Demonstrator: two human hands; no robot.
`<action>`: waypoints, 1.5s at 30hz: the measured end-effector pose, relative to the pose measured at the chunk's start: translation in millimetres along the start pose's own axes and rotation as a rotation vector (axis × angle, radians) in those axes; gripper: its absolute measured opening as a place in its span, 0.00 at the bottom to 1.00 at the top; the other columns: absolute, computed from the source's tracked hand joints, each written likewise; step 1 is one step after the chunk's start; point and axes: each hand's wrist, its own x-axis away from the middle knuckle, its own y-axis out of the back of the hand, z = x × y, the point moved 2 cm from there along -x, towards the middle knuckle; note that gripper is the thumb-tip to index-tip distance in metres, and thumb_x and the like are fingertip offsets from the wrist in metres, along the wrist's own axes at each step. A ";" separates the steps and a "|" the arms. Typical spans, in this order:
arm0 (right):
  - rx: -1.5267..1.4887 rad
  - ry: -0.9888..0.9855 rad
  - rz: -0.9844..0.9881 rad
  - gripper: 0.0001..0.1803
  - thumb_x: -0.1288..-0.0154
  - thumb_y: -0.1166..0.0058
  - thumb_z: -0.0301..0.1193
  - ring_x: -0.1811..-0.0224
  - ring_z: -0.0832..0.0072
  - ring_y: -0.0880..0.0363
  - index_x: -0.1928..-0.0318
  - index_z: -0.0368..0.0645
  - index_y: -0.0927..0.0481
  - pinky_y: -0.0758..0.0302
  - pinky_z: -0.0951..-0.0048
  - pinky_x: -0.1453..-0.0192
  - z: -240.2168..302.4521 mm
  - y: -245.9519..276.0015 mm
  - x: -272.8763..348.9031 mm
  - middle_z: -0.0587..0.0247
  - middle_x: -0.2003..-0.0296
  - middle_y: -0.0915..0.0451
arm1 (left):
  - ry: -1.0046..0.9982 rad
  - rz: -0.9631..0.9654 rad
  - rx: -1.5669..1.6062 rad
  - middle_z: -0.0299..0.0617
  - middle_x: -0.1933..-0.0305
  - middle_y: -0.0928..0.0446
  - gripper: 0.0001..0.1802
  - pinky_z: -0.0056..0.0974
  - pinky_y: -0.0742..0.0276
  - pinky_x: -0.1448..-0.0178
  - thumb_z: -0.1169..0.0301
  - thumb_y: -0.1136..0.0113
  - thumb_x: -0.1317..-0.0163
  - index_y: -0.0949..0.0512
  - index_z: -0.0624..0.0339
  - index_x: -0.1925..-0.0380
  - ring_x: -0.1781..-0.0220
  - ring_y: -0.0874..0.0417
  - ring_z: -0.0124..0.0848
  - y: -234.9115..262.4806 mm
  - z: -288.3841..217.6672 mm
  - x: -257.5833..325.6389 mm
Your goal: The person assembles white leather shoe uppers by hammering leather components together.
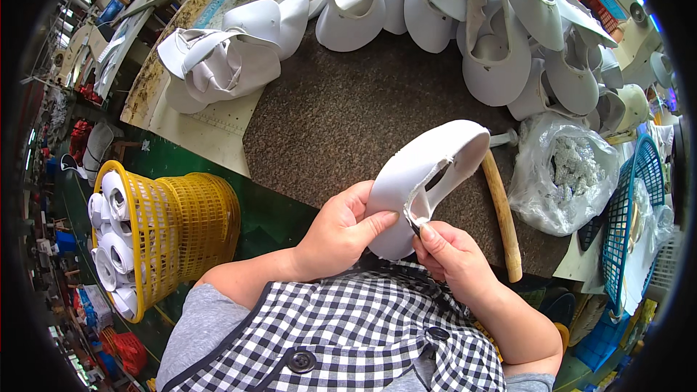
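My left hand (pixel 341 229) grips the rounded end of a white shoe upper (pixel 421 174), thumb pressed on its side. It is held in the air over the near edge of the brown work mat (pixel 341 116). My right hand (pixel 450 254) pinches a small dark tool (pixel 415 226) against the ragged edge of the shoe upper's opening. A wooden-handled hammer (pixel 502 210) lies on the mat just right of the hands.
Many white shoe uppers (pixel 501 51) are piled across the far side of the mat. A clear plastic bag (pixel 566 174) sits right, beside a blue basket (pixel 628 210). A yellow basket (pixel 156 232) holding white uppers stands on the green floor at left.
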 end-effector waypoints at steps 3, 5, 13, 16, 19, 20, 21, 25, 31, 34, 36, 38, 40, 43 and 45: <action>-0.011 -0.015 -0.005 0.22 0.24 0.60 0.48 0.77 0.88 0.43 0.67 0.44 0.26 0.45 0.82 0.74 3.0 -0.3 4.6 0.77 0.76 0.35 | -0.009 -0.045 0.081 0.47 0.47 0.22 0.18 0.38 0.27 0.36 0.78 0.49 0.31 0.33 0.68 0.42 0.44 0.22 0.31 -3.5 5.7 1.6; -0.038 -0.112 0.017 0.22 0.23 0.61 0.48 0.78 0.88 0.45 0.66 0.45 0.27 0.47 0.82 0.76 3.3 1.3 10.5 0.79 0.78 0.37 | -0.011 -0.043 0.126 0.47 0.47 0.22 0.18 0.38 0.27 0.36 0.78 0.49 0.31 0.33 0.68 0.42 0.43 0.22 0.31 -3.5 11.1 1.0; -0.150 -0.151 0.031 0.22 0.25 0.60 0.49 0.82 0.89 0.52 0.66 0.44 0.28 0.54 0.83 0.79 8.9 -2.1 13.3 0.79 0.81 0.44 | -0.003 -0.029 0.150 0.47 0.47 0.22 0.17 0.39 0.27 0.37 0.78 0.49 0.31 0.32 0.68 0.43 0.44 0.21 0.32 -5.1 9.9 1.4; -0.184 -0.172 0.042 0.22 0.24 0.61 0.49 0.81 0.89 0.52 0.66 0.45 0.28 0.54 0.83 0.78 9.8 -2.4 11.4 0.80 0.80 0.44 | 0.000 -0.010 0.156 0.47 0.47 0.22 0.17 0.38 0.27 0.37 0.78 0.49 0.31 0.32 0.68 0.43 0.44 0.21 0.31 -4.8 9.8 2.4; -0.194 -0.184 0.043 0.22 0.23 0.62 0.49 0.81 0.89 0.52 0.66 0.46 0.27 0.53 0.83 0.78 13.6 -4.5 9.5 0.80 0.80 0.44 | -0.001 -0.014 0.138 0.46 0.47 0.22 0.17 0.38 0.27 0.37 0.78 0.49 0.31 0.32 0.67 0.43 0.44 0.21 0.31 -5.1 7.7 3.3; -0.189 -0.182 0.036 0.22 0.23 0.62 0.49 0.80 0.89 0.52 0.66 0.46 0.27 0.54 0.83 0.78 14.6 -5.8 8.8 0.80 0.80 0.44 | -0.013 -0.014 0.120 0.46 0.47 0.22 0.17 0.37 0.27 0.37 0.78 0.49 0.31 0.32 0.67 0.43 0.44 0.22 0.30 -5.7 7.5 3.7; -0.187 -0.183 0.037 0.22 0.23 0.62 0.49 0.80 0.89 0.52 0.66 0.46 0.27 0.54 0.83 0.78 14.9 -7.1 7.9 0.80 0.80 0.44 | -0.025 -0.014 0.102 0.46 0.47 0.22 0.17 0.37 0.27 0.37 0.78 0.49 0.31 0.32 0.67 0.43 0.44 0.22 0.30 -5.7 7.3 4.0; -0.199 -0.163 0.006 0.22 0.25 0.59 0.50 0.82 0.89 0.52 0.66 0.45 0.29 0.54 0.84 0.79 14.8 -10.4 4.4 0.79 0.81 0.43 | -0.040 -0.021 0.080 0.46 0.46 0.23 0.17 0.37 0.26 0.37 0.78 0.49 0.31 0.32 0.68 0.43 0.43 0.22 0.30 -3.9 8.1 3.4; -0.147 -0.088 -0.010 0.21 0.25 0.59 0.50 0.82 0.89 0.52 0.67 0.46 0.29 0.54 0.83 0.78 12.4 -14.0 0.1 0.80 0.81 0.43 | -0.044 -0.033 0.075 0.46 0.46 0.23 0.17 0.37 0.26 0.37 0.78 0.50 0.30 0.33 0.69 0.43 0.43 0.22 0.30 -2.6 6.5 2.5; -0.117 -0.057 -0.025 0.21 0.25 0.58 0.49 0.82 0.88 0.52 0.67 0.46 0.29 0.54 0.83 0.78 13.5 -14.9 0.2 0.80 0.81 0.43 | -0.075 -0.024 0.049 0.46 0.46 0.23 0.17 0.37 0.27 0.37 0.79 0.50 0.31 0.33 0.69 0.43 0.43 0.22 0.30 -3.4 5.3 2.3; -0.113 -0.054 -0.032 0.20 0.25 0.58 0.49 0.82 0.88 0.52 0.67 0.47 0.30 0.54 0.83 0.78 13.3 -15.1 0.2 0.80 0.81 0.43 | -0.091 -0.029 0.040 0.47 0.46 0.23 0.17 0.37 0.27 0.37 0.79 0.50 0.31 0.33 0.69 0.42 0.43 0.22 0.30 -4.1 6.1 2.1; -0.158 -0.074 -0.048 0.20 0.25 0.58 0.49 0.82 0.88 0.52 0.68 0.47 0.30 0.54 0.83 0.78 10.9 -14.7 -0.4 0.80 0.81 0.43 | -0.091 -0.035 0.046 0.47 0.45 0.23 0.17 0.36 0.27 0.37 0.79 0.51 0.31 0.33 0.69 0.42 0.43 0.22 0.30 -5.8 7.0 2.4; -0.174 -0.081 -0.043 0.21 0.25 0.58 0.49 0.81 0.88 0.51 0.68 0.46 0.30 0.52 0.82 0.78 9.7 -14.2 0.1 0.80 0.81 0.43 | -0.090 -0.039 0.050 0.47 0.45 0.23 0.17 0.36 0.27 0.37 0.79 0.51 0.31 0.33 0.69 0.42 0.42 0.23 0.30 -7.1 8.5 2.9; -0.165 -0.061 -0.039 0.21 0.24 0.58 0.48 0.80 0.88 0.48 0.68 0.46 0.29 0.50 0.82 0.77 8.2 -13.9 0.2 0.79 0.81 0.41 | -0.092 -0.048 0.065 0.47 0.45 0.23 0.18 0.36 0.27 0.36 0.79 0.50 0.31 0.33 0.69 0.42 0.42 0.23 0.30 -7.0 13.2 2.5; -0.138 -0.035 -0.039 0.21 0.24 0.58 0.48 0.80 0.88 0.47 0.67 0.45 0.29 0.49 0.82 0.77 5.8 -12.6 -1.0 0.79 0.80 0.40 | -0.104 -0.072 0.110 0.46 0.45 0.23 0.17 0.36 0.27 0.36 0.78 0.50 0.30 0.33 0.68 0.42 0.42 0.23 0.30 -6.7 15.6 2.3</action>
